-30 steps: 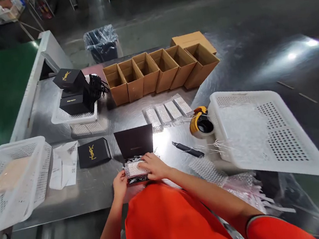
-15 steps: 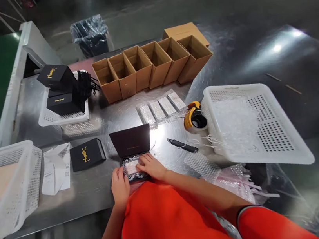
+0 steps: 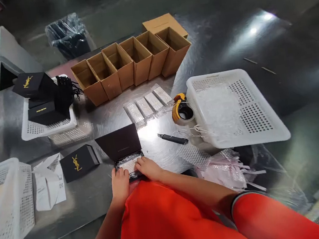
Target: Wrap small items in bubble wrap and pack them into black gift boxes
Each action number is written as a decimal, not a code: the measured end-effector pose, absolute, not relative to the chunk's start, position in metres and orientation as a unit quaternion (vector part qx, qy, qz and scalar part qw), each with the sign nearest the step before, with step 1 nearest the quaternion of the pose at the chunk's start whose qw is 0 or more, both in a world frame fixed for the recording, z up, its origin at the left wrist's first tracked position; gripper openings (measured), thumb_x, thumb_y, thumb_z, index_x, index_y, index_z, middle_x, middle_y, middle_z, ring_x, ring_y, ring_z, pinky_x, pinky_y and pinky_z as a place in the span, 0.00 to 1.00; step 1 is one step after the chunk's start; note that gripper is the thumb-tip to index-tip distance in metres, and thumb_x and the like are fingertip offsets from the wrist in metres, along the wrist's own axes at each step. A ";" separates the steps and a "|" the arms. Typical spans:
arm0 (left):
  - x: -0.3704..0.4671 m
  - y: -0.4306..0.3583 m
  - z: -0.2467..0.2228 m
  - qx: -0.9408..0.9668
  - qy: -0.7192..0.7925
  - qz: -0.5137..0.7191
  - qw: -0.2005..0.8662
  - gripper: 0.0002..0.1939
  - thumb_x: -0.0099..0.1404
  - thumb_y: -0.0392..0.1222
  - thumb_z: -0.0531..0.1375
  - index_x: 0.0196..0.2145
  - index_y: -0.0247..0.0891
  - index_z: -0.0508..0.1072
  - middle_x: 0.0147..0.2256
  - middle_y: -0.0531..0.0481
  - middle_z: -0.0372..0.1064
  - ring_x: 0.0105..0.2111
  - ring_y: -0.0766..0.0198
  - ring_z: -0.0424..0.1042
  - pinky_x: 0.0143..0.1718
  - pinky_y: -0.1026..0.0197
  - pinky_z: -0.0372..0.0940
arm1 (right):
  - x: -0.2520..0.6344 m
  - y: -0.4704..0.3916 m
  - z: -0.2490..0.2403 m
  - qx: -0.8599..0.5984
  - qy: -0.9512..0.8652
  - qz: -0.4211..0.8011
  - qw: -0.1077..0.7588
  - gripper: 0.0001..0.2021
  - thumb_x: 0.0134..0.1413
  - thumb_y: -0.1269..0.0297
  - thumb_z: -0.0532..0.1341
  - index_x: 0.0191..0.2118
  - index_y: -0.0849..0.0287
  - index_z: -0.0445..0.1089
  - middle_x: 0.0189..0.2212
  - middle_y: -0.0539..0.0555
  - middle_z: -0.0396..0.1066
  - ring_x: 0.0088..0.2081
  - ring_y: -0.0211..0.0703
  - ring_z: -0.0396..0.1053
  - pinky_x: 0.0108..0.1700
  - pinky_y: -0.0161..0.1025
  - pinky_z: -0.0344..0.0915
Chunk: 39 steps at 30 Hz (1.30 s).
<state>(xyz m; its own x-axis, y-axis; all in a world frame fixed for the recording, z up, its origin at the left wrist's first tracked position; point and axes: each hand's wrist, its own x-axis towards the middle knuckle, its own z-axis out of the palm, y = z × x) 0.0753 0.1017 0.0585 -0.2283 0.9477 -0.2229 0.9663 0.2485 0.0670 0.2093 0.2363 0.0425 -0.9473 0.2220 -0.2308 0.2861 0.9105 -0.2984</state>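
Note:
A black gift box stands at the table's near edge with its lid raised. Clear shredded filler and a pale bubble-wrapped packet lie inside it. My left hand is at the box's left side, fingers curled over the rim and touching the packet's left end. From the right, my right hand reaches over the box, its bent fingertips pressed on the packet's right end. Just left lies a closed black box with a gold logo. A black utility knife lies to the right.
Several open brown cartons stand in a row behind. Wrapped packets and a tape dispenser lie before them. White baskets stand right and left. Folded paper and bubble wrap flank the hands. Black boxes are stacked back left.
The camera view has shifted, so the back of the scene sits farther left. Both hands stay at the open box, with the left fingers slightly farther over its rim.

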 end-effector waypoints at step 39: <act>0.073 0.118 0.055 0.599 0.792 -0.084 0.085 0.21 0.65 0.38 0.58 0.56 0.35 0.71 0.52 0.38 0.72 0.46 0.48 0.72 0.55 0.44 0.61 | 0.192 0.292 0.023 0.483 0.754 -0.422 -0.144 0.08 0.62 0.69 0.57 0.35 0.59 0.74 0.34 0.53 0.74 0.38 0.42 0.71 0.44 0.39 0.68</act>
<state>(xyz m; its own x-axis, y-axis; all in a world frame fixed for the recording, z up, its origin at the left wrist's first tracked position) 0.0731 0.1179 0.0546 -0.2680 0.9342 -0.2357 0.9628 0.2683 -0.0314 0.1923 0.2922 0.0226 -0.4915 0.8498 -0.1907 0.6069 0.1772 -0.7748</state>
